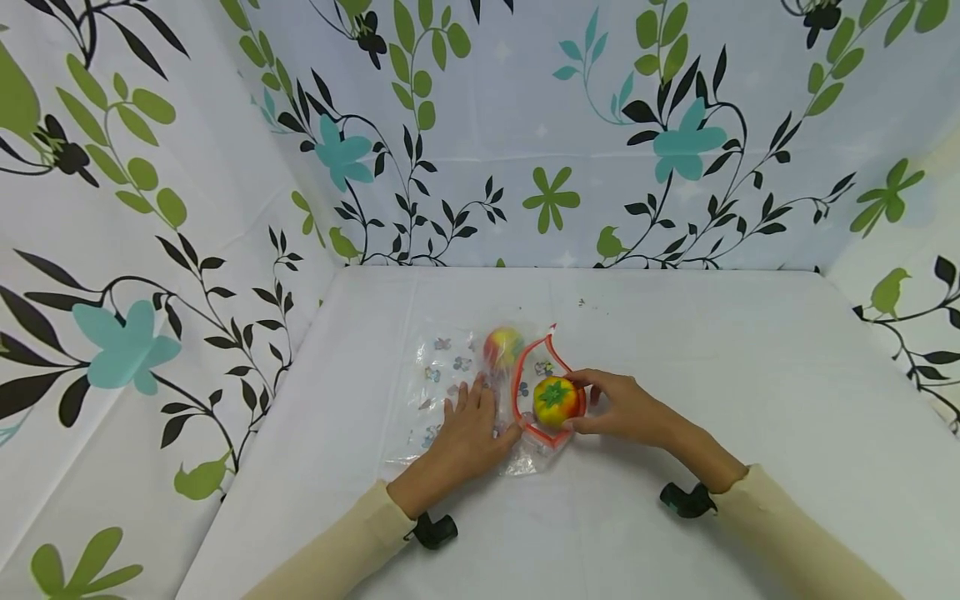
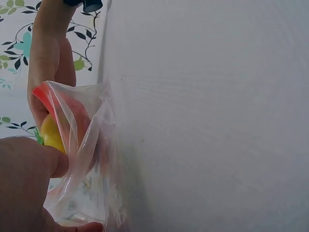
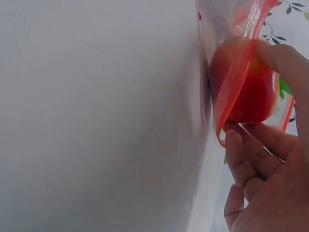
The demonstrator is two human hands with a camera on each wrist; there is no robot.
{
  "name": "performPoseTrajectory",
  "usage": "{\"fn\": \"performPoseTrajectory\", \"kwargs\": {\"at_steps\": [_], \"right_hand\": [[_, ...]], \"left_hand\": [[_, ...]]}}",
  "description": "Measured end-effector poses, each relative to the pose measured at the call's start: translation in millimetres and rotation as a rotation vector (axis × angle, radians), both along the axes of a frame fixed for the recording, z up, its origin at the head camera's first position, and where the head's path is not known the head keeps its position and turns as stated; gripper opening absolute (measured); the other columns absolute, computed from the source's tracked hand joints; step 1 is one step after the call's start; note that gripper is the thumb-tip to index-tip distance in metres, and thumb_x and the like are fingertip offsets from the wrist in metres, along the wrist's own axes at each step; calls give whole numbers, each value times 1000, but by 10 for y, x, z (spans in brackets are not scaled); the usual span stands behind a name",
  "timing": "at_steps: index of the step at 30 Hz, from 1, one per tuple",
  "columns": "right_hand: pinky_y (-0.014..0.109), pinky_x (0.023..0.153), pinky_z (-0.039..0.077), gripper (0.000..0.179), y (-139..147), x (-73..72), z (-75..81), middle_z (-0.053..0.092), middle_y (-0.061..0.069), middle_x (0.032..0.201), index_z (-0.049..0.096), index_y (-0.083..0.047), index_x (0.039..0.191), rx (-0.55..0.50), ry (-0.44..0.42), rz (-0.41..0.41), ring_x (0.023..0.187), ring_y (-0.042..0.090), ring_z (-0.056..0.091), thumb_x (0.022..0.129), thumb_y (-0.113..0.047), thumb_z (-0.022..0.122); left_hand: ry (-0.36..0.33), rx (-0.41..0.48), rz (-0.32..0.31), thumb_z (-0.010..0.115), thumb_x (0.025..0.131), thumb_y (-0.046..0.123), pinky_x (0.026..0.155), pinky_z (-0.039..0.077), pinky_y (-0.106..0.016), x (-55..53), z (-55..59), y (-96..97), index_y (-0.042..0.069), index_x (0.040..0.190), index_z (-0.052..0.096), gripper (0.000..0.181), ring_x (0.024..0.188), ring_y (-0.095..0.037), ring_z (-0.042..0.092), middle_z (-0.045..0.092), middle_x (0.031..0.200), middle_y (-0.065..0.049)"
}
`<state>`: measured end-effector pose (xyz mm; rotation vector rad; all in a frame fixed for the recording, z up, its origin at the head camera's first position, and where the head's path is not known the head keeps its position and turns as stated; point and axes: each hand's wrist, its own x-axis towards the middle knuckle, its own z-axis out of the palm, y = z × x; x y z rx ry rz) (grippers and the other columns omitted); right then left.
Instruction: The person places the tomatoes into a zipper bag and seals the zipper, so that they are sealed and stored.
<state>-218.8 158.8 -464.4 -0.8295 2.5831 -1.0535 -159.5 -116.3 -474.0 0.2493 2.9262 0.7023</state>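
Note:
My right hand (image 1: 618,408) grips a red-and-yellow toy fruit (image 1: 556,402) with a green leafy top, thumb on one side and fingers on the other. The fruit sits within the red-edged mouth of a clear printed zip bag (image 1: 442,392); in the right wrist view the red strip (image 3: 236,79) crosses the fruit's side. My left hand (image 1: 472,429) rests on the bag with its fingers fairly straight, the thumb reaching to the mouth's red edge. Beyond those fingertips, a second red-and-yellow round fruit (image 1: 502,347) shows through the plastic.
The bag lies on a white-covered table (image 1: 750,358). A patterned cloth (image 1: 480,150) with leaves, flowers and birds stands behind the table and along its sides. Small dark wrist cameras (image 1: 435,531) are strapped beneath both wrists.

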Motion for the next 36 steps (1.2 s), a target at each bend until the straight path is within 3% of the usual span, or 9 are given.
{"fn": "performPoseTrajectory", "kwargs": {"at_steps": [7, 16, 23, 26, 30, 36], "right_hand": [[26, 74, 53, 77, -89, 1, 20, 67, 1, 112, 58, -12, 151, 48, 66, 11, 99, 18, 56, 88, -49, 83], [22, 71, 53, 68, -163, -15, 15, 65, 4, 115, 58, -6, 149, -6, 91, 25, 91, 15, 59, 92, -36, 83], [22, 71, 54, 41, -226, -1, -6, 65, 5, 103, 59, -9, 117, -107, 52, 14, 86, 18, 60, 90, -24, 86], [23, 74, 55, 29, -238, 2, -33, 63, 3, 101, 62, -11, 110, -115, 59, 25, 87, 18, 61, 92, -17, 84], [23, 79, 56, 24, -253, 6, -62, 67, 2, 109, 67, -10, 116, -109, 74, 32, 91, 15, 62, 95, -15, 79], [24, 80, 56, 31, -250, 16, -84, 73, 3, 120, 70, -10, 131, -98, 117, 51, 90, 12, 62, 100, -11, 73]], "left_hand": [[4, -10, -6, 51, 102, 61, 126, 14, -69, 6, -5, -11, -5, 162, 28, 92, 159, -52, 15, 20, 173, -24], [16, 7, -18, 52, 102, 61, 124, 15, -71, 15, 3, -15, -8, 156, 37, 89, 157, -54, 18, 23, 172, -26], [13, 12, -19, 48, 101, 69, 124, 15, -71, 14, -2, -22, -8, 155, 37, 95, 158, -53, 18, 24, 171, -26], [17, 16, -20, 47, 101, 71, 124, 16, -71, 16, -2, -24, -8, 155, 37, 96, 158, -53, 19, 25, 171, -26], [27, 24, -18, 47, 100, 73, 124, 17, -72, 20, -6, -33, -7, 151, 42, 95, 157, -54, 20, 26, 170, -27], [31, 33, -16, 45, 98, 77, 124, 17, -71, 23, -26, -59, -6, 142, 47, 93, 157, -55, 19, 25, 170, -28]]}}
